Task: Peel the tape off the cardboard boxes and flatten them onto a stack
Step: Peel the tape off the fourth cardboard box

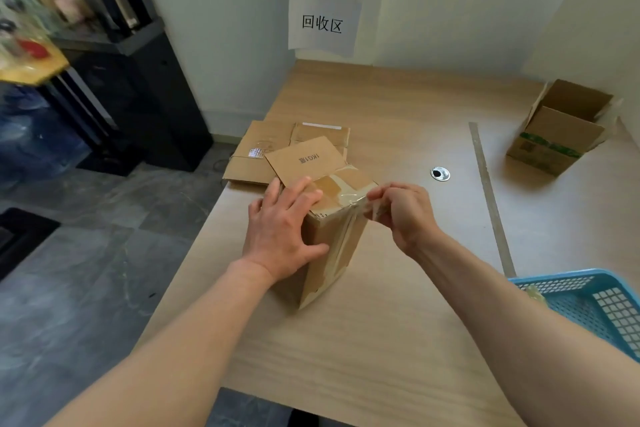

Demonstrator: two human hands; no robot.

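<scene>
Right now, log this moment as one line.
step: peeling tape | left hand: presses box | right hand: pinches tape | stack: behind box

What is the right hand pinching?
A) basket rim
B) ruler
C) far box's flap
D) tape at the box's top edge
D: the right hand pinches clear tape lifted at the top edge of the box, which the left hand rests on.

both forearms extended forward. left hand (287, 229) splayed, fingers straight, pressing down. right hand (403, 215) curled, fingertips pinching tape (355, 199).
</scene>
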